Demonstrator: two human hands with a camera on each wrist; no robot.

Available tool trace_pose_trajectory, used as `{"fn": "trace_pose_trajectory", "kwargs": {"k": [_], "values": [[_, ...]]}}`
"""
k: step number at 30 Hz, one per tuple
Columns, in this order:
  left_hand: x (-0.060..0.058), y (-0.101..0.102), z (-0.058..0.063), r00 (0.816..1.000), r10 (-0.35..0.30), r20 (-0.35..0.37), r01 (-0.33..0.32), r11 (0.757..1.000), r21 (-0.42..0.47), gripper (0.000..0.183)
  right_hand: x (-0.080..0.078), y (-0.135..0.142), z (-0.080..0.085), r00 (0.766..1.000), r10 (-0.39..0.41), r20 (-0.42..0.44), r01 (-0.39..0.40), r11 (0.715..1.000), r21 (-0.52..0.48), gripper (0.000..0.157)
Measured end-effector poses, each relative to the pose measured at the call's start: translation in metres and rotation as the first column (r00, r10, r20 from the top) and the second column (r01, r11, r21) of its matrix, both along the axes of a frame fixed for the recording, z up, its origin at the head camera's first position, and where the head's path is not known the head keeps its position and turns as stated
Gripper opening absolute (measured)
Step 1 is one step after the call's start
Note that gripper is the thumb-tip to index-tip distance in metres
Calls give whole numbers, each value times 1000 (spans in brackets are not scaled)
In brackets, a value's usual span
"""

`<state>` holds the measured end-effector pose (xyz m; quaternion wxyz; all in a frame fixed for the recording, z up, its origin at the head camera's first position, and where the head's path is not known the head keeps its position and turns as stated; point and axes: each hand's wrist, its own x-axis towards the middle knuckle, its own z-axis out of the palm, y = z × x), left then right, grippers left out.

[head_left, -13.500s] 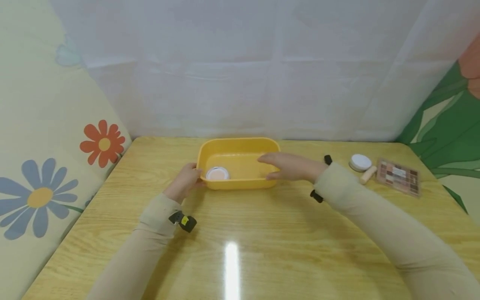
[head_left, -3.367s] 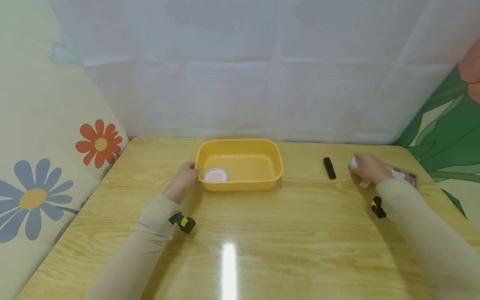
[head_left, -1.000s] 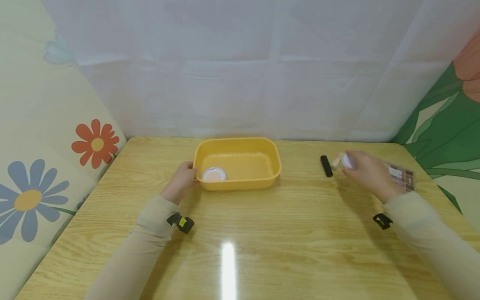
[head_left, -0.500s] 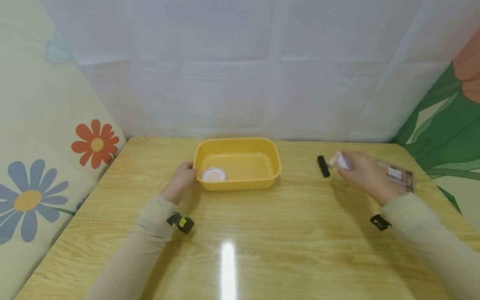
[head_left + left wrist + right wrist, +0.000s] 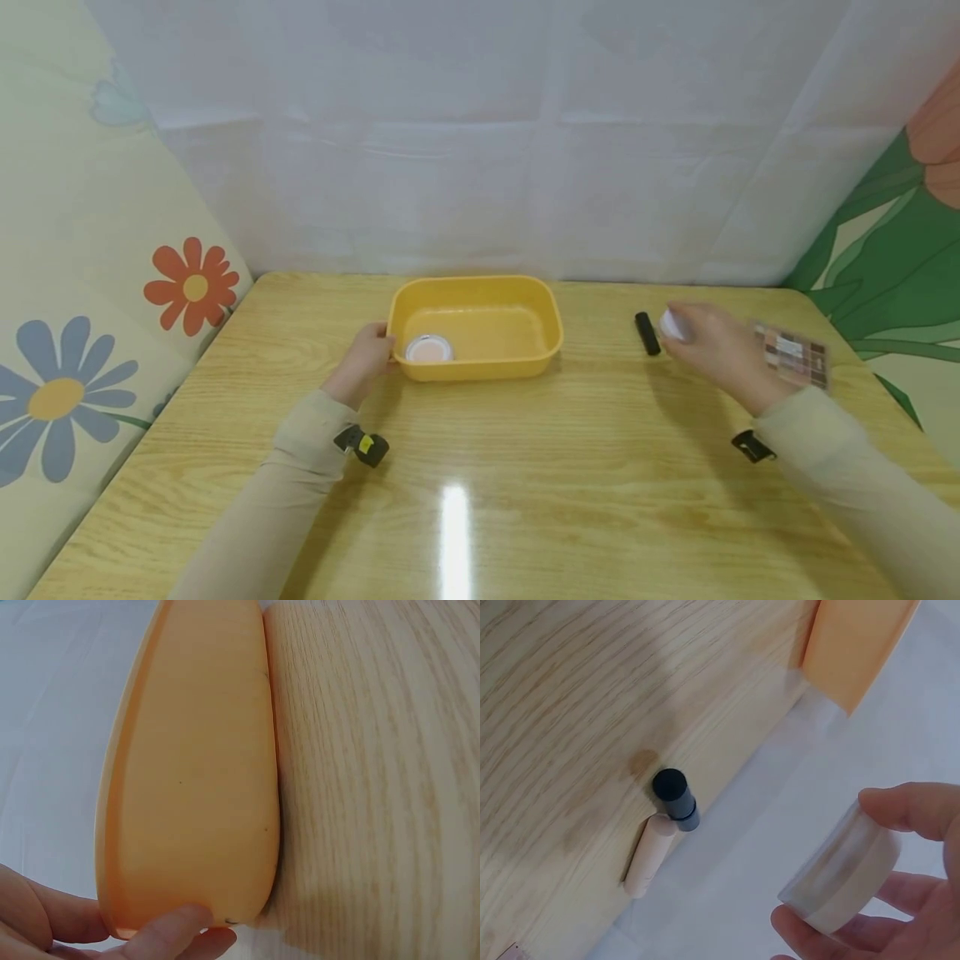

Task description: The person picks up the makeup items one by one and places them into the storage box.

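In the head view, my left hand (image 5: pixel 362 362) grips the left end of a yellow plastic basin (image 5: pixel 480 368). Its thumb lies on the basin's outer wall in the left wrist view. A flat round white disc (image 5: pixel 429 348), pinkish in the middle, lies inside the basin at the front left. To the right, my right hand (image 5: pixel 723 350) holds a small round white jar (image 5: pixel 675 326), tilted, between thumb and fingers above the table. Near it a black tube (image 5: pixel 647 333) lies on the wood. A beige tube (image 5: pixel 649 856) touches the black tube in the right wrist view; the right hand hides it in the head view.
A clear-lidded makeup palette (image 5: pixel 797 357) with several colour pans lies right of the right hand, partly hidden by it. The wooden table (image 5: pixel 525 467) ends at a white cloth (image 5: pixel 450 167) behind. Flower-patterned sheets (image 5: pixel 67 208) hang at both sides.
My right hand was over the basin, then took the white jar and lifted it leftward. The beige tube moved left against the black tube, which shifted slightly left. My left hand stayed on the basin.
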<state>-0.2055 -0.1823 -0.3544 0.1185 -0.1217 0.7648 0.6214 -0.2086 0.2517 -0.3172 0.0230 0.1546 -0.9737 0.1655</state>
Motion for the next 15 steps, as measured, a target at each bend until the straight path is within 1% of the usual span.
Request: {"fn": "trace_pose_trajectory", "kwargs": {"k": [3,10,15], "values": [[0,0,0,1000,-5,-6,5,1000,3,46,2,-7,2,1000,6,24,-6,1000,-15,60],[0,0,-1,1000,-8,-15,8,1000,13,46,1,-17,6,999,30,41,-29,999,-30,60],[0,0,-2,1000,-3,-14,3,1000,13,47,1,-23,5,998,60,-8,-60,998,-35,57]]}}
